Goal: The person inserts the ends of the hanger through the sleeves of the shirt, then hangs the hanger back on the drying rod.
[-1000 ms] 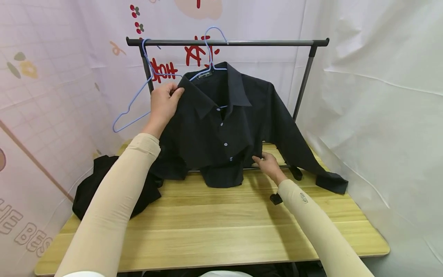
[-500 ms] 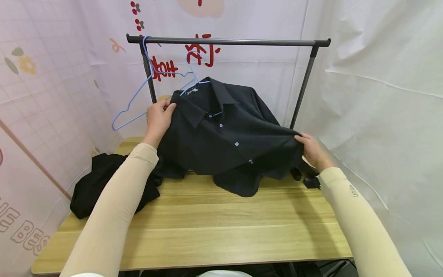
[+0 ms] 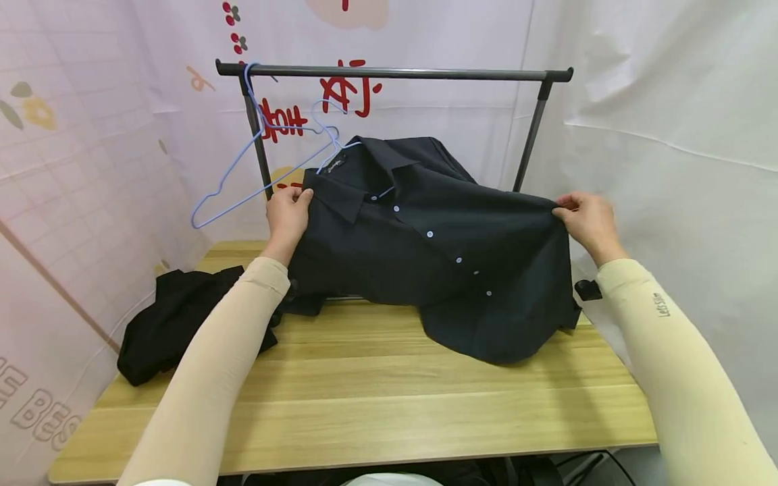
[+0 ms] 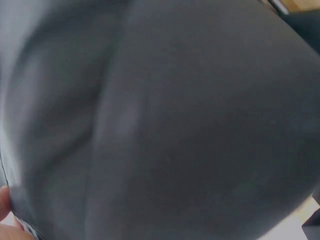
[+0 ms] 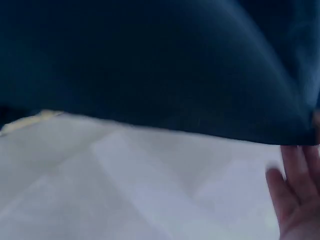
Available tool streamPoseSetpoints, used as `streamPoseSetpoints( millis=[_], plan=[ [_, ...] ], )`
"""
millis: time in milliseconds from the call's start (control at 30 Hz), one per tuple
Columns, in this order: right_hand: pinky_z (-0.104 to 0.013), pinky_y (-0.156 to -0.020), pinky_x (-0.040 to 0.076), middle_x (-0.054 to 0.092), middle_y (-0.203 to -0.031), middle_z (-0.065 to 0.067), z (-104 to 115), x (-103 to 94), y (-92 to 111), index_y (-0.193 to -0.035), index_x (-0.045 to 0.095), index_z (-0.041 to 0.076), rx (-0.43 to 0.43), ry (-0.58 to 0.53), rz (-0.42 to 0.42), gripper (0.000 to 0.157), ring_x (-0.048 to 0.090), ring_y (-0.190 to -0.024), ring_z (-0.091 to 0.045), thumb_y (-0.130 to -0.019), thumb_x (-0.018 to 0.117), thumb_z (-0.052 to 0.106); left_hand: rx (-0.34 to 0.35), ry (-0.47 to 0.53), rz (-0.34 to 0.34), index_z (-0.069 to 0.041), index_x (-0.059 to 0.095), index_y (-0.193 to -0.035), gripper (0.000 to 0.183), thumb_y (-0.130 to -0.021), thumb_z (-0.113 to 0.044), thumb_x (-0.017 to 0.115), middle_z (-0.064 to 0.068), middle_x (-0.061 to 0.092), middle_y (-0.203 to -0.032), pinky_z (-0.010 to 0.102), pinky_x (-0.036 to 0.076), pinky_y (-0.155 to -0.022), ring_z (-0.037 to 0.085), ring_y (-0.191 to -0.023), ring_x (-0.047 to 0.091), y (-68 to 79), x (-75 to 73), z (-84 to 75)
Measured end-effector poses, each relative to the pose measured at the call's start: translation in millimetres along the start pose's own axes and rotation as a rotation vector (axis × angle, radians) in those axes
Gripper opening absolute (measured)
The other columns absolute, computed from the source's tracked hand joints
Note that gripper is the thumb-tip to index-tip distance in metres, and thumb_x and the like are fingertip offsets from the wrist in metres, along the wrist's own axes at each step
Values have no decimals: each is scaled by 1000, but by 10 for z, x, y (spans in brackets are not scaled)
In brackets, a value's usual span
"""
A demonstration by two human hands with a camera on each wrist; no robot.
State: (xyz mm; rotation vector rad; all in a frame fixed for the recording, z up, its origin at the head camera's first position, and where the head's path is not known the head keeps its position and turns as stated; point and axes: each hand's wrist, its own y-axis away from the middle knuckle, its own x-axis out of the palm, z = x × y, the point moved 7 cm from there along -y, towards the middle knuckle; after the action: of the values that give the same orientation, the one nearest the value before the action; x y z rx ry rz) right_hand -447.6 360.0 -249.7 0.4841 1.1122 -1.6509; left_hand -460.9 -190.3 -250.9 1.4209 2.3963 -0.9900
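Observation:
A black button-up shirt (image 3: 377, 250) is stretched sideways between both hands in the head view, its collar at the upper left. A blue hanger (image 3: 333, 135) sits inside the shirt, its hook poking out of the neck, below the rack bar and apart from it. My left hand (image 3: 287, 219) pinches the shirt at the shoulder beside the collar. Far to the right, my right hand (image 3: 589, 223) pinches the shirt's side edge and holds it up. Dark cloth (image 4: 165, 120) fills most of the left wrist view. In the right wrist view the fingers (image 5: 297, 172) meet the cloth's edge.
Behind the shirt stands a garment rack with a dark bar (image 3: 425, 72). A second blue hanger (image 3: 227, 172) hangs at its left end. Black folded cloth (image 3: 161, 331) lies at the left of the wooden table (image 3: 365, 418). White curtains (image 3: 668, 169) surround the table.
My right hand has moved right and up, taking hold of the shirt's side and pulling it out wide. My left hand and the hanger inside the shirt have dropped, and its hook has left the bar.

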Motion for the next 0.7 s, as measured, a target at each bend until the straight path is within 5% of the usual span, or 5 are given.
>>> streamPoseSetpoints(
  millis=[133,400,467,567,700],
  plan=[
    [-56,-88,42,63,-111,-30,99,418,103,-115,66,-5,-120,60,-51,24,58,-102,-45,-95,60,7,-9,-20,-10,0,72,-106,31,-102,-28,57,17,69,-101,45,43,-86,35,-98,57,47,68,-19],
    [-41,-71,53,71,-83,0,640,1900,673,-90,78,12,-494,155,390,15,66,-73,-19,-94,70,23,39,-69,-37,-1,67,-88,30,-101,-27,60,11,57,-77,40,37,-72,31,-81,53,51,104,-17],
    [-37,-68,52,69,-79,4,781,2211,867,-88,78,15,-512,173,502,21,64,-69,-14,-95,68,32,45,-68,-30,0,66,-87,30,-101,-26,60,11,55,-77,41,37,-73,32,-80,53,37,110,-16],
    [-41,-78,53,70,-97,-5,901,2567,1106,-107,75,9,-437,268,596,45,67,-88,-23,-95,62,51,45,-66,-17,2,69,-96,29,-101,-26,60,14,65,-89,44,42,-83,35,-89,58,8,118,-28],
    [-52,-89,49,63,-116,-17,924,2855,1277,-128,64,5,-374,457,579,66,61,-107,-36,-92,59,60,32,-63,-3,2,70,-110,32,-101,-27,60,18,70,-107,49,42,-94,39,-104,60,-19,106,-64]
  ],
)
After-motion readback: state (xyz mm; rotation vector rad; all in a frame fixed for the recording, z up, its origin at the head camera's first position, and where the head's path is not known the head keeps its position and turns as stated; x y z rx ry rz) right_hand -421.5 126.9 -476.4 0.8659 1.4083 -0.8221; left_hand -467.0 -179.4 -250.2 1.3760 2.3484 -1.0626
